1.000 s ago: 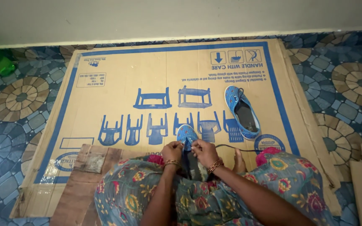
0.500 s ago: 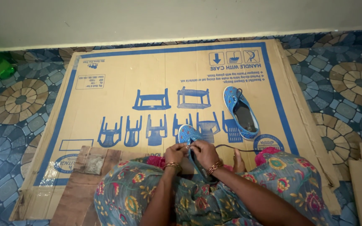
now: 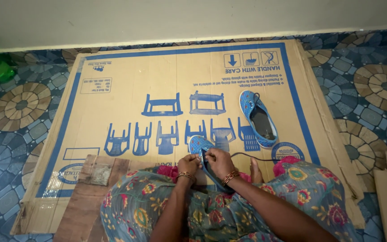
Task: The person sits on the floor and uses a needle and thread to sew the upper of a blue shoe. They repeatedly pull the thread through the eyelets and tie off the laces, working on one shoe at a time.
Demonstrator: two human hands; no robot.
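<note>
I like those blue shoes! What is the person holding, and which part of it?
Both hands, left hand and right hand, hold one blue shoe at its opening, near the laces. The other shoe lies alone on the cardboard.

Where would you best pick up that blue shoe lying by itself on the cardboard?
Probably at the heel end of the loose blue shoe, coming from above. It lies sole down with its opening facing up and the heel nearer the person, so fingers can hook inside the rim, clear of the lace at the toe.

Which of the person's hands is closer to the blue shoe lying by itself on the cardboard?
Right. The right hand works below and left of the loose blue shoe, not touching it; the left hand is farther left, beyond the shoe in hand.
</note>
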